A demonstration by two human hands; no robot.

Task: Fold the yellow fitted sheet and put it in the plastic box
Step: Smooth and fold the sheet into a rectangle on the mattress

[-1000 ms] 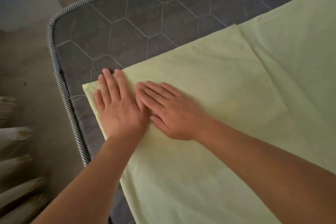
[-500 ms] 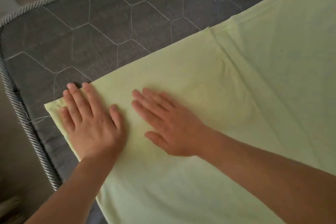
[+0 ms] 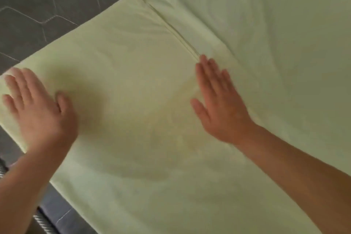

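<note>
- Pin yellow fitted sheet [image 3: 133, 66] corner with flat, straight-fingered left hand [image 3: 38, 108].
- Sweep flat, straight-fingered right hand [image 3: 218, 104] toward layered fold edge [image 3: 178, 38], pressing creases out against mattress [image 3: 57, 2].

A home bedroom is indicated: a grey hexagon-quilted fabric mattress [image 3: 47, 5] at ten o'clock, edged by striped cord piping [image 3: 44, 223] at seven o'clock, partly covered by a pale yellow cloth sheet [image 3: 133, 81].

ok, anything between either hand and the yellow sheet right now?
Nothing visible. The left hand and right hand both lie flat, directly on the yellow sheet, which is spread on the grey mattress. A raised fold ridge runs up from the right hand. The plastic box is out of view.
</note>
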